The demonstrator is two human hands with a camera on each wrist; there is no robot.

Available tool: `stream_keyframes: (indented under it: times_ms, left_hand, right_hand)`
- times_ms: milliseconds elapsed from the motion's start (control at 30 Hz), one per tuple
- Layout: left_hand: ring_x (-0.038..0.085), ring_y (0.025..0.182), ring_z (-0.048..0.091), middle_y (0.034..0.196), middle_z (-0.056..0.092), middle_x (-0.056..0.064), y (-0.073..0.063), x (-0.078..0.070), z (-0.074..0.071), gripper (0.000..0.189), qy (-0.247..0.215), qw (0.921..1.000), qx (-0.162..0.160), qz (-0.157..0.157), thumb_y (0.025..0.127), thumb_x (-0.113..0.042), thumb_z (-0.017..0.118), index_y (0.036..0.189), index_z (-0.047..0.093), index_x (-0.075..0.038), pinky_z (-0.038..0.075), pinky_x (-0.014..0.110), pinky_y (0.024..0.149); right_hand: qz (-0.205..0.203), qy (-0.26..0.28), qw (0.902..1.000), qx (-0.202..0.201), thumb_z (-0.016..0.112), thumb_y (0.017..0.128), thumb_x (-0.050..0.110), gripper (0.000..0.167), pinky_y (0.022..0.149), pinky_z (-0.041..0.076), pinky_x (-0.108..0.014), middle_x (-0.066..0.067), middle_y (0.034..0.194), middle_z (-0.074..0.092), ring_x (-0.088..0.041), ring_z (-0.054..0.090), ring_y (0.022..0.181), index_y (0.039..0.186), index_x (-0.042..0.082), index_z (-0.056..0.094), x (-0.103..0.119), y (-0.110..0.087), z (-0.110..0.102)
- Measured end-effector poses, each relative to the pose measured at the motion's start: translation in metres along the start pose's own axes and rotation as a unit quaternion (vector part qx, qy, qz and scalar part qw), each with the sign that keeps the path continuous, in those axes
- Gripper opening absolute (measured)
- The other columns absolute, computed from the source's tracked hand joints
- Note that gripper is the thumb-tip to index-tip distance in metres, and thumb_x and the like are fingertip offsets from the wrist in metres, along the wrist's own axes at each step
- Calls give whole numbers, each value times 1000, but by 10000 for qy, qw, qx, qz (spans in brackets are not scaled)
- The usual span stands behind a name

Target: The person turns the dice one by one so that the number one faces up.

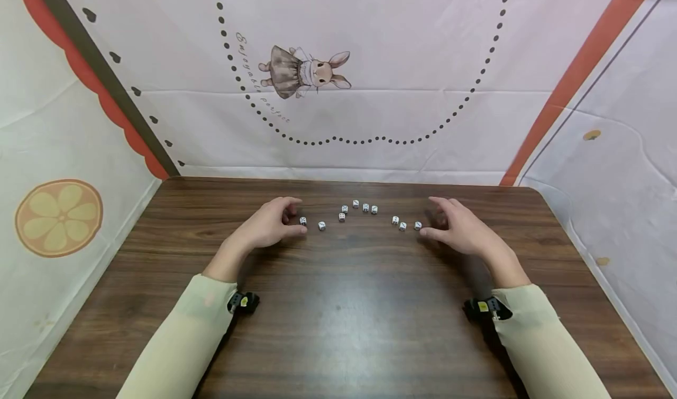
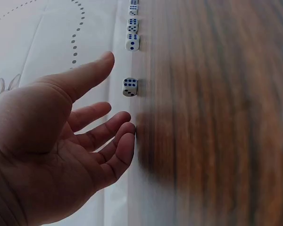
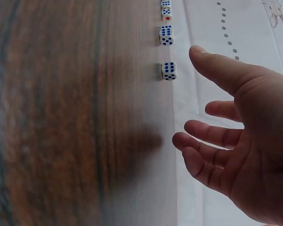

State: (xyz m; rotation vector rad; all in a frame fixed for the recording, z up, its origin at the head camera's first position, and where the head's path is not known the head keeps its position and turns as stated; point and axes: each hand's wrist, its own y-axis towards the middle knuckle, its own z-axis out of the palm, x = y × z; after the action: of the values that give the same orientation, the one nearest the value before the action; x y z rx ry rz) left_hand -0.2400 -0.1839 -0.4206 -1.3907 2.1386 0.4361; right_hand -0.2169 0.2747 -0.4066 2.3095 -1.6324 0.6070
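Note:
Several small white dice with dark pips lie in a loose arc near the table's far edge. At the arc's left end, one die (image 1: 303, 221) sits by the spread thumb and fingers of my left hand (image 1: 267, 225), which holds nothing. Another die (image 1: 321, 225) lies just to its right. My right hand (image 1: 461, 227) is beside the rightmost die (image 1: 418, 225), its thumb tip close by and its fingers relaxed. Both wrist views show a gap between the thumb and the loosely bent fingers; blue pips show on the nearest die (image 2: 130, 87) on the left and the nearest die (image 3: 169, 71) on the right.
The dark wooden table (image 1: 338, 317) reaches back to a pale cloth (image 1: 402, 52) hung behind it, printed with a rabbit (image 1: 304, 73) and dotted lines. More cloth hangs at both sides. Black wrist cameras sit by the cuffs.

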Motion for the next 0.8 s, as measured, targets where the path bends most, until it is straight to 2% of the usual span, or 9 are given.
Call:
stream_keyframes:
  times_ms: [233,433,633,800]
  left_hand:
    - [24,99,59,118,63,12,2,0,1,62,-264,9995,88,-171,97,-25,82,148,56,-1,48,43,87]
    - [22,93,59,109,64,9,4,2,3,49,-260,9994,57,-240,97,-22,81,138,64,-1,47,39,84]
    - [21,91,60,103,66,6,6,4,4,39,-277,9990,-37,-340,97,-21,81,128,69,-2,48,38,83]
    - [21,90,60,100,67,5,6,3,5,31,-276,9987,-85,-409,96,-21,82,120,73,-4,48,38,82]
  right_hand:
    - [-164,111,9998,-47,80,98,38,80,94,50,-57,-25,127,62,-37,62,109,155,-5,44,-2,4,2]
    - [-226,209,9995,-90,81,97,30,68,86,52,-50,-20,119,66,-31,65,102,147,-7,53,-4,8,4]
    - [-208,360,9991,-53,81,97,28,60,80,53,-45,-17,115,68,-28,67,98,142,-5,58,-3,10,4]
    - [-168,406,9990,-21,80,98,29,55,80,53,-44,-16,115,69,-28,67,99,139,-3,61,-3,10,5]
